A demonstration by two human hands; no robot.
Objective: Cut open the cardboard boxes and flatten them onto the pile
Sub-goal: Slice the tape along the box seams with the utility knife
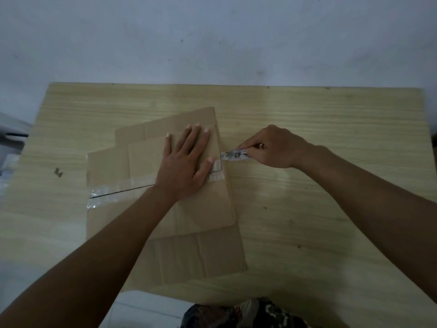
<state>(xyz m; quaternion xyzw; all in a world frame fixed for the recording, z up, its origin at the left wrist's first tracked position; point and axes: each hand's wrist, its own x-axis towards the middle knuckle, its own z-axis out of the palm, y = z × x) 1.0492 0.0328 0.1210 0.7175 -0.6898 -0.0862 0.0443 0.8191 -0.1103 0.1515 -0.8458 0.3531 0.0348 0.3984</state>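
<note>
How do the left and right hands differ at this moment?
The left hand lies flat, fingers spread, pressing on the cardboard box; the right hand is curled, gripping the cutter. The left rests on the cardboard; the right sits beside its taped edge, over the table. Both are bare.

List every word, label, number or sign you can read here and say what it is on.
None can be read.
The cutter in the right hand: dark marks on its body, too blurred to read.
The cardboard box under the left hand: plain, with clear tape, no print visible.
</note>
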